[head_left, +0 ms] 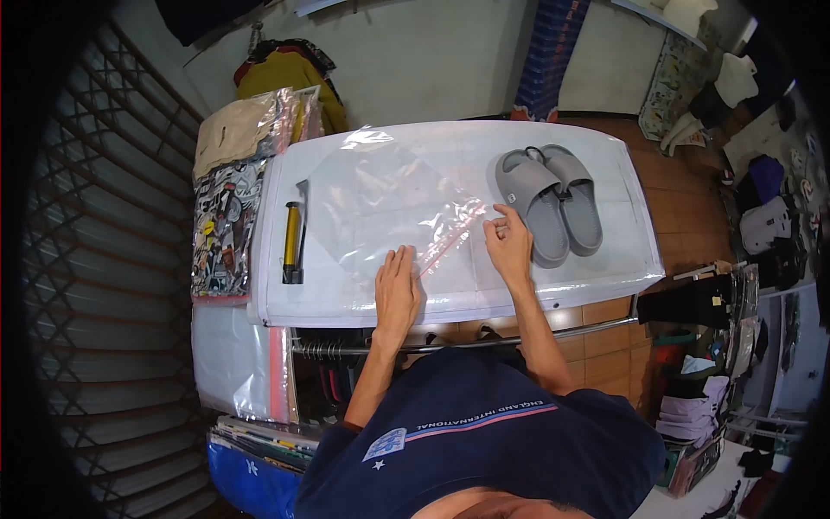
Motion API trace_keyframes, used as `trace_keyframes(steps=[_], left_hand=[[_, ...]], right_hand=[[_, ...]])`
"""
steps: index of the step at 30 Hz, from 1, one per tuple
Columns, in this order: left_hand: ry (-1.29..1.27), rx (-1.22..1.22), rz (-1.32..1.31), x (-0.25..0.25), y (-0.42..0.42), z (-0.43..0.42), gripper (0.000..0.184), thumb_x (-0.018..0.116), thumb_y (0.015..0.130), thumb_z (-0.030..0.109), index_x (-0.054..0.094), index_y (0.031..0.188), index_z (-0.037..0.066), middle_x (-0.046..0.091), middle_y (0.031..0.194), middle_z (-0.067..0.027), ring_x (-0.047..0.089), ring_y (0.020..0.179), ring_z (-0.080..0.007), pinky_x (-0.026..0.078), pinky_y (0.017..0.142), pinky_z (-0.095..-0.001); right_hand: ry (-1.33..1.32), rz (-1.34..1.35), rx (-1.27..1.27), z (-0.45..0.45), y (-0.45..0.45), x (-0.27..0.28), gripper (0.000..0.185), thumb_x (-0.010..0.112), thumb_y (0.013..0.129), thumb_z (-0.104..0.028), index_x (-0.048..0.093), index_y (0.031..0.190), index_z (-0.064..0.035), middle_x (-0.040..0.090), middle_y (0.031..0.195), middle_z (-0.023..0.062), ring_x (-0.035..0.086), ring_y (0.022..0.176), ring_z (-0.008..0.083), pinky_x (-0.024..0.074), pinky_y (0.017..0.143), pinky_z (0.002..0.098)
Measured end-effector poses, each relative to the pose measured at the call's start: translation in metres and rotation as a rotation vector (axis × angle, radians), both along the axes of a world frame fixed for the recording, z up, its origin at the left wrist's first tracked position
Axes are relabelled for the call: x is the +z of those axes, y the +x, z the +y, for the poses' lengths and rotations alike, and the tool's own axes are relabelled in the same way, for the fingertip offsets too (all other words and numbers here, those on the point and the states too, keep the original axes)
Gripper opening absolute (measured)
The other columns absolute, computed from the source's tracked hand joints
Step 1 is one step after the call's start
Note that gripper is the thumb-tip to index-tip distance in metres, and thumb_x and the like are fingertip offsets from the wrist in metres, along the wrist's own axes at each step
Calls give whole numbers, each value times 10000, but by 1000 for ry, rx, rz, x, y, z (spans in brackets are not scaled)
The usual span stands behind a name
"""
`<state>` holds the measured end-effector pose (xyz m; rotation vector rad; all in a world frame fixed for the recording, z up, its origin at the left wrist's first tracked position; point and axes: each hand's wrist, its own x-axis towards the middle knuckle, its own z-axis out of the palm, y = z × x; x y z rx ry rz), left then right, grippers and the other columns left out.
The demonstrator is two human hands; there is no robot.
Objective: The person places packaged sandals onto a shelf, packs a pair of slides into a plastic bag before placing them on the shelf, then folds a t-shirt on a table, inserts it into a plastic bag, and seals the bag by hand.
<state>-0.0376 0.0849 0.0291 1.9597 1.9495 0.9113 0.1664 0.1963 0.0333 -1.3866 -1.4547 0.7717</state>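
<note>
On the white-covered table in front of me lies a clear plastic bag, turned cornerwise. Its thin film is glossy and wrinkled, with bright glints at the far end and a straight reddish strip along the near right edge.

My left hand rests palm down at the bag's near edge, fingers straight and close together, laid flat rather than gripping. My right hand is at the right end of the strip, fingers bent, forefinger and thumb close together; I can't tell whether they pinch the film. Both my forearms reach forward from the short sleeves of my dark blue shirt.

Just beyond my right hand sits a pair of grey sandals, smooth and matte with broad rounded straps, side by side with the toe ends away from me. A dark loop shows between them near the straps. To the left of the bag lies a slim yellow tube with black ends.

Off the table's left side, clear packets hold beige cloth and a black-and-white patterned cloth. Nearer me is a stack of clear bags, flat and shiny, with a red strip. On my far right, pale folded cloths are piled up.
</note>
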Motion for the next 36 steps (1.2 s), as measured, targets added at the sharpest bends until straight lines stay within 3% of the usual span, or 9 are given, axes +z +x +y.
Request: trace_keyframes(steps=[3,6,8,12,17,21,23,30,36], left_hand=[[-21,62,-8,0,14,7,404,444,950,94,477,1335,-23,474,1362,-251,410,1286,-426,315,1062,-489],[-10,89,3,0,25,10,392,429,972,125,487,1331,-20,480,1352,-253,402,1294,-421,310,1067,-491],[5,112,41,-1,32,13,390,460,964,141,501,1324,-4,502,1322,-245,441,1250,-414,337,1039,-493],[-36,110,-10,10,42,18,412,526,926,110,505,1329,27,544,1231,-228,492,1175,-396,399,967,-469],[-4,161,-196,29,54,17,275,570,848,-12,612,1116,28,570,1061,-186,581,985,-377,479,813,-435],[0,156,-245,25,51,17,178,545,846,-44,617,1007,-14,590,1084,-195,613,945,-348,506,776,-396],[49,43,-44,16,46,15,245,538,826,-64,630,1044,-2,603,1128,-186,606,972,-355,503,814,-394],[27,168,2,24,65,14,343,593,795,-20,639,1133,13,615,1162,-142,581,1032,-334,485,874,-399],[32,256,3,36,78,24,593,706,722,14,531,1288,29,537,1289,-118,555,1103,-328,478,898,-401]], right_hand=[[-83,341,-96,-6,26,20,482,654,874,-144,446,1257,60,663,782,131,619,566,147,491,464,267],[-152,347,-270,13,68,25,468,627,903,-157,404,1245,73,675,871,152,616,571,139,500,412,265],[-205,338,-233,29,91,22,459,613,926,-209,422,1217,91,677,911,191,644,608,164,525,439,271],[-418,622,-28,55,109,20,499,559,959,-215,369,1296,101,664,979,235,694,717,262,575,525,316],[-383,802,-27,67,105,20,461,517,949,-124,348,1322,88,656,998,243,698,819,283,593,618,329],[-406,873,47,68,112,18,535,509,928,-91,278,1378,84,655,993,246,699,817,282,596,616,331],[-384,898,59,65,116,20,603,517,916,-95,224,1413,79,657,978,250,700,802,278,598,613,331],[-399,934,180,53,132,31,628,529,883,-89,237,1411,80,663,814,212,689,648,259,586,565,327],[-565,793,526,38,129,37,409,500,860,-101,485,1232,67,642,708,157,645,529,217,547,482,305]])
